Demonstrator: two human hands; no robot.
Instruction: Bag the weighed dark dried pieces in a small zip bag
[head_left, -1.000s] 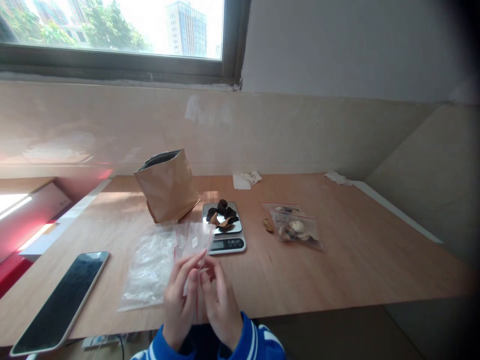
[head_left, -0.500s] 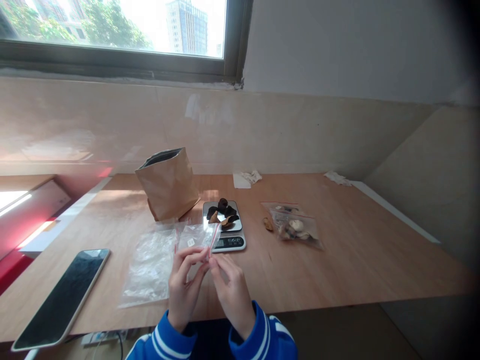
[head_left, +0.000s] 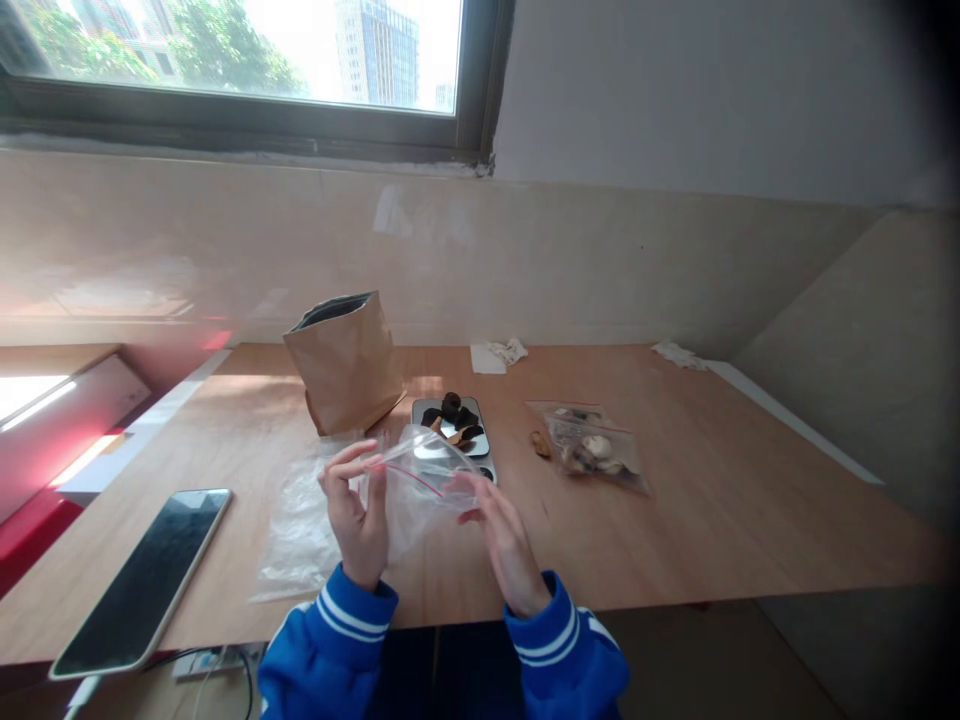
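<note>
A clear zip bag [head_left: 412, 505] with a red seal line is spread between my hands, its mouth apart. My left hand [head_left: 360, 515] pinches the left side of the mouth between thumb and fingers. At the right side, my right hand [head_left: 504, 535] has its fingers on the plastic, some seen through it. Behind the bag stands a small kitchen scale [head_left: 489, 467], its display mostly covered. Dark and brown dried pieces, like dried mushrooms [head_left: 451, 406], lie on its plate. Under and left of my left hand lie more clear plastic bags [head_left: 296, 535].
An open brown paper bag [head_left: 345, 370] stands behind the scale to the left. Filled zip bags [head_left: 600, 455] and one loose brown piece [head_left: 540, 446] lie to the right. A phone [head_left: 146, 580] with a cable rests at the left front edge. Crumpled tissue [head_left: 506, 351] lies at the back.
My hands have moved apart, the right one to the right. The bag's mouth, pinched together before, is now spread open, and the bag covers more of the scale.
</note>
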